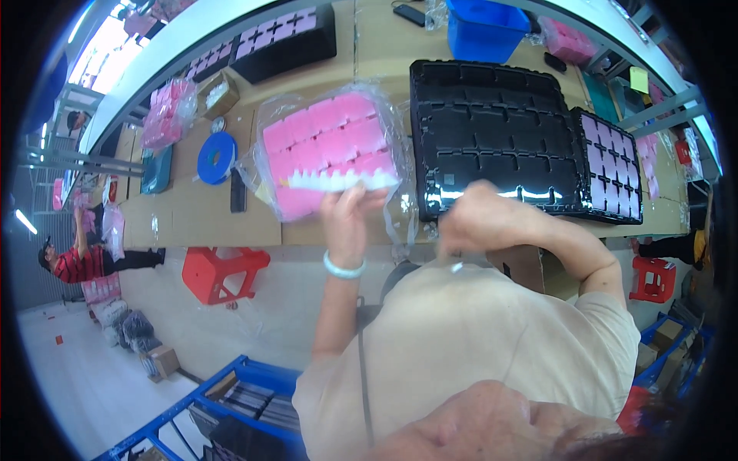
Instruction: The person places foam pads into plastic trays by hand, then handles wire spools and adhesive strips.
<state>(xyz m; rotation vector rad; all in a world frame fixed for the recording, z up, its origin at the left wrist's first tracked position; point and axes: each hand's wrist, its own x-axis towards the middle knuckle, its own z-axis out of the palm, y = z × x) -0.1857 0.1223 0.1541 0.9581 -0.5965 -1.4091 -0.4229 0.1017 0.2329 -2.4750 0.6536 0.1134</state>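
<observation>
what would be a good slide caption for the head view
Left hand at the bagged pink pieces; right hand, blurred, by the near edge of the large black tray.

- The left hand (354, 209) is resting its fingers at a white bumpy strip (327, 181).
- The strip is showing over pink pieces (330, 127), which are lying in a clear bag near the table's (200, 223) front edge.
- The right hand (478, 219) is curling and looking blurry by the big black tray (496, 127).
- That tray is sitting right of the bag, along the front edge.
- A smaller tray of purple pieces (613, 165) is sitting beside it, toward the table's right end.
- A blue tub (486, 37) is standing near the back edge.
</observation>
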